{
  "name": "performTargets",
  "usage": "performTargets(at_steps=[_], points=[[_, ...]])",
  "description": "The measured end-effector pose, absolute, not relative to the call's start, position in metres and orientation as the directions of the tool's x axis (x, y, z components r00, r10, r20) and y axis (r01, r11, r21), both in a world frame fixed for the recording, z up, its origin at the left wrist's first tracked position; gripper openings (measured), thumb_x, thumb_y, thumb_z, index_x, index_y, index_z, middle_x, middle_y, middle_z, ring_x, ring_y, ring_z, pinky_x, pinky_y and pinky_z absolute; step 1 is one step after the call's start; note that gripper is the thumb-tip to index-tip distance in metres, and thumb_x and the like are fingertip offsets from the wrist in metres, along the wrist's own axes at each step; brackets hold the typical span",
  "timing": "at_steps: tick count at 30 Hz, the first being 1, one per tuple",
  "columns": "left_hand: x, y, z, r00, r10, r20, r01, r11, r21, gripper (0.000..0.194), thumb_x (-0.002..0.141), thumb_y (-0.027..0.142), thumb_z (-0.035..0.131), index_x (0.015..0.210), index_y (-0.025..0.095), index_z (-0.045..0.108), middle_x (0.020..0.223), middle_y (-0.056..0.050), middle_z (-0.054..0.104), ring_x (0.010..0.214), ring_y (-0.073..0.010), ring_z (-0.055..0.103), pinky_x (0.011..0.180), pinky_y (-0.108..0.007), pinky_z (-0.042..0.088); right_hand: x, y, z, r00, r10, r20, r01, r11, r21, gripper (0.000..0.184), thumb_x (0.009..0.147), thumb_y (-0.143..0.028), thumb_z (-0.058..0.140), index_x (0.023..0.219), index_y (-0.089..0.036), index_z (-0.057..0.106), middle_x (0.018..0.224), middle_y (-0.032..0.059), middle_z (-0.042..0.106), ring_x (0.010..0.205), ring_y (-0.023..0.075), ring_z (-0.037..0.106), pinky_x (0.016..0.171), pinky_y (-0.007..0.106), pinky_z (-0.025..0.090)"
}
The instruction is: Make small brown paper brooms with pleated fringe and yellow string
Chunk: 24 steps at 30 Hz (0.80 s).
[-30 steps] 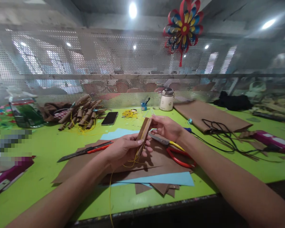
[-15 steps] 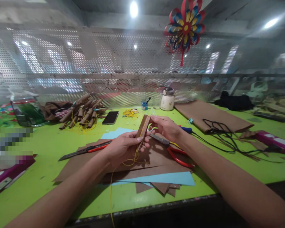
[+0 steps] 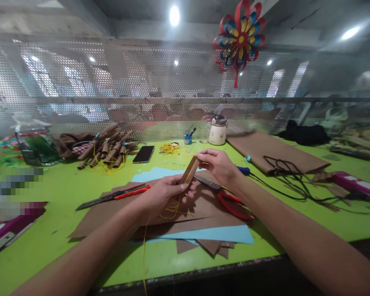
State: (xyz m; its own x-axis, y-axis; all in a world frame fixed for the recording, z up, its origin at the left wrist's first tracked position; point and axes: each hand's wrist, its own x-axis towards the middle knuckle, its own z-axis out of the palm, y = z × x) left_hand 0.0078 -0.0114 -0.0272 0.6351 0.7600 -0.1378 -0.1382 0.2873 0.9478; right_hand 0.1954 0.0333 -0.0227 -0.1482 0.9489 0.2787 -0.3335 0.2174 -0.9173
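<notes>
"So, what's on the bench (image 3: 61, 185)?"
"Brown paper (image 3: 98, 218), scissors (image 3: 208, 182) lying over it."
"And the hands?"
"Each grip pinches a tilted strip (image 3: 190, 169) above the paper: the left hand (image 3: 166, 191) low down, the right hand (image 3: 218, 165) at its top."
"Anything finer?"
"Yellow thread (image 3: 144, 250), running along the strip."

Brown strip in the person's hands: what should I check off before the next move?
1. Strip held: ok, the left hand grips its lower part.
2. Right hand at the strip's upper end: ok; whether it pinches the strip or thread, cannot tell.
3. Yellow thread along the strip: ok.
4. Thread fastened: cannot tell, fingers cover part.
5. Slack tidy: not ok, it loops below the left hand and hangs past the table's near edge.
6. Scissors clear of the hands: not ok, they lie close by the right.
</notes>
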Motion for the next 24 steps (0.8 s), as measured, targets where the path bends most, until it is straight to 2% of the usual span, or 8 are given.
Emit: performTargets(at_steps=[5,11,16,20,24], points=[[0.008,-0.01,-0.032,0.647,0.748,-0.148,-0.159,0.322,0.933,0.015,0.084,0.018,0.058,0.097,0.013,0.065,0.083,-0.004,0.058,0.068,-0.0086,0.053,0.069,-0.024,0.042,0.192,0.029,-0.022,-0.138,0.966,0.217,-0.369,0.153,-0.917,0.02,0.059,-0.027,0.075,0.067,-0.014,0.062,0.065,-0.001,0.059,0.063,0.0113,0.053,0.062,0.027,0.041],[0.009,-0.01,-0.035,0.648,0.747,-0.15,-0.159,0.326,0.932,0.017,0.085,0.016,0.057,0.1,0.012,0.064,0.086,-0.005,0.058,0.067,-0.0078,0.052,0.069,-0.024,0.043,0.191,0.033,-0.029,-0.124,0.978,0.166,-0.376,0.109,-0.92,0.017,0.06,-0.024,0.073,0.065,-0.015,0.06,0.063,-0.002,0.059,0.06,0.0104,0.052,0.06,0.025,0.041],[0.008,-0.006,-0.033,0.596,0.788,-0.157,-0.168,0.313,0.935,0.017,0.083,0.012,0.057,0.099,0.009,0.064,0.088,-0.007,0.061,0.069,-0.0085,0.054,0.067,-0.021,0.042,0.19,0.033,-0.027,-0.122,0.985,0.121,-0.359,0.069,-0.931,0.027,0.068,-0.038,0.071,0.077,-0.015,0.062,0.065,0.0011,0.061,0.06,0.0122,0.055,0.056,0.025,0.043],[0.009,-0.004,-0.031,0.546,0.827,-0.138,-0.158,0.263,0.952,0.017,0.082,0.012,0.058,0.098,0.008,0.064,0.086,-0.007,0.063,0.067,-0.0082,0.054,0.064,-0.02,0.042,0.184,0.029,-0.029,-0.102,0.98,0.172,-0.274,0.139,-0.952,0.037,0.069,-0.045,0.07,0.089,-0.016,0.062,0.077,0.003,0.064,0.068,0.0136,0.058,0.058,0.025,0.045],[0.009,-0.004,-0.034,0.546,0.832,-0.1,-0.144,0.211,0.967,0.012,0.083,0.013,0.057,0.091,0.009,0.065,0.084,-0.006,0.062,0.065,-0.0086,0.054,0.064,-0.021,0.043,0.175,0.024,-0.039,-0.154,0.961,0.232,-0.201,0.199,-0.959,0.036,0.064,-0.036,0.076,0.09,-0.015,0.061,0.075,0.0002,0.062,0.069,0.0132,0.058,0.062,0.026,0.046]])
